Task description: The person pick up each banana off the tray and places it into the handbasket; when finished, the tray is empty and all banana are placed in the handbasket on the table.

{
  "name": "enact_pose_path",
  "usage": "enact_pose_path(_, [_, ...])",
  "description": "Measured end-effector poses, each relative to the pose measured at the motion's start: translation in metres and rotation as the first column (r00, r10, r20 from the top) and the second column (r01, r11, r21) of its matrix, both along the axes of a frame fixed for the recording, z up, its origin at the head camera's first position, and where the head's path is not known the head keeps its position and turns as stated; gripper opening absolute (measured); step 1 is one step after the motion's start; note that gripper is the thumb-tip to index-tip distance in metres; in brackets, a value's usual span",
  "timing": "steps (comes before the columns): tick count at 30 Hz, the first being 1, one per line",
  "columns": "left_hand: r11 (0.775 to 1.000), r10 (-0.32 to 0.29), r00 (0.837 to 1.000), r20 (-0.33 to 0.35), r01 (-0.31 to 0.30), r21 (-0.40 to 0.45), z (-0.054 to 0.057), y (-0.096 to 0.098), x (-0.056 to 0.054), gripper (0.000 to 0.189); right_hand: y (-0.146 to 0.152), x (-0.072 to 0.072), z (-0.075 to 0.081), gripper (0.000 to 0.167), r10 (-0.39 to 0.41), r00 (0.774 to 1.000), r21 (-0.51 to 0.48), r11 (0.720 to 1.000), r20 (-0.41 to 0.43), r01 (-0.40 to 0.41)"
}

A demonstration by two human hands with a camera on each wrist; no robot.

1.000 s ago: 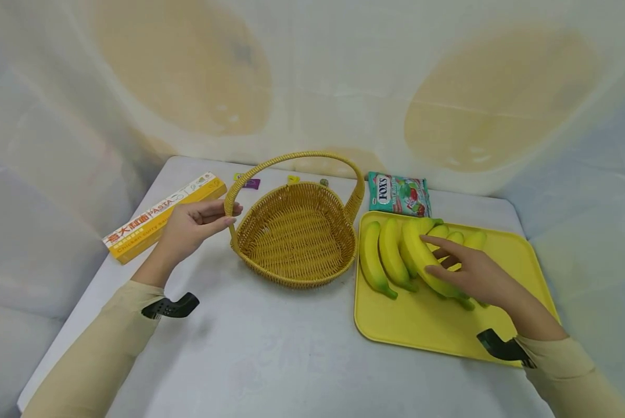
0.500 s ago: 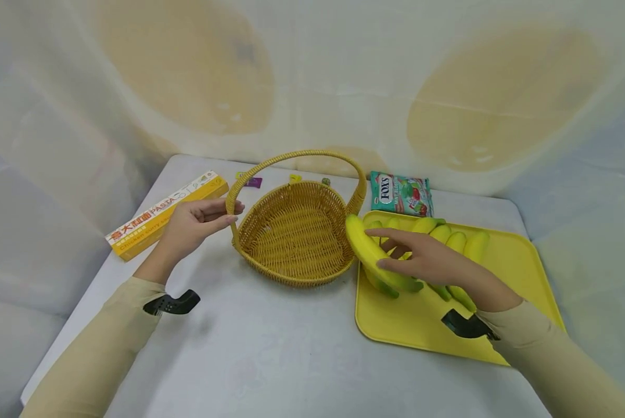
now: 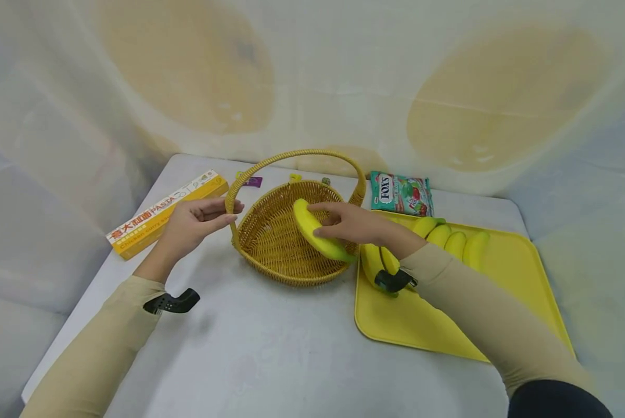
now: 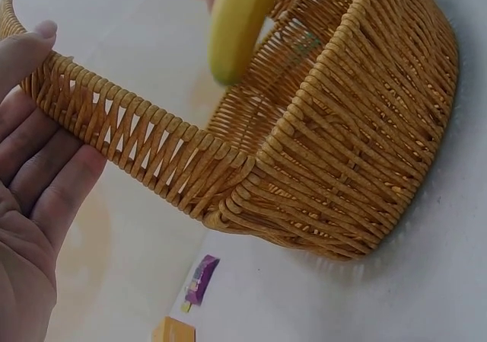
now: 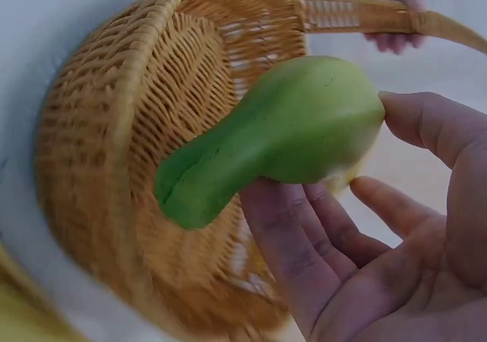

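My left hand (image 3: 194,226) pinches the left side of the arched handle (image 3: 230,200) of a woven wicker basket (image 3: 268,247). In the left wrist view the thumb lies on one face of that handle (image 4: 125,125) and the fingers on the other. Over the basket's right half, my right hand (image 3: 354,223) holds a yellow banana (image 3: 312,229) with a green stem end. The right wrist view shows thumb and fingers on opposite sides of the banana (image 5: 304,125), its green end towards the camera. Several more bananas (image 3: 453,244) lie on a yellow tray (image 3: 406,325), partly hidden by the right forearm.
A yellow and white pasta box (image 3: 166,215) lies at the left of the white table. Behind the tray is a green bag of Fox's candy (image 3: 401,194). Small wrapped pieces, one a purple packet (image 3: 252,182), lie behind the basket. Fabric walls surround the table.
My right hand has lifted a banana from the tray and carried it left over the basket. My left hand has kept its hold on the handle, and the basket has stayed in place.
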State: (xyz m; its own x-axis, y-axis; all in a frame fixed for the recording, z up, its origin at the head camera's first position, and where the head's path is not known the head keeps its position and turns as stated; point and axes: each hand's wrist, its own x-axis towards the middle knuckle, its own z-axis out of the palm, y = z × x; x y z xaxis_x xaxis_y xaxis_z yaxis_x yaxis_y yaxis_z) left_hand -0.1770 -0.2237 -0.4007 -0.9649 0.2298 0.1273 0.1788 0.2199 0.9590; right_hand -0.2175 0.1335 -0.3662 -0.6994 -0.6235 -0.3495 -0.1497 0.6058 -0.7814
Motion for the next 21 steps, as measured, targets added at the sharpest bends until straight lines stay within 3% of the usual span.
enact_pose_path(5, [1.000,0.014,1.000,0.005,-0.014,-0.014,0.000,0.000,0.001,0.038,-0.031,-0.010,-0.021,0.065,-0.023,0.992,-0.027,0.999,0.124,0.027])
enact_pose_path(8, [1.000,0.010,1.000,0.004,-0.010,-0.008,-0.002,0.000,0.001,0.037,-0.047,-0.013,-0.033,0.067,-0.023,0.989,0.000,1.000,0.145,0.023])
enact_pose_path(21, [1.000,0.003,1.000,0.004,-0.003,0.002,-0.002,-0.002,0.000,0.038,-0.097,-0.010,-0.055,0.078,0.056,0.998,0.153,0.987,0.000,-0.056])
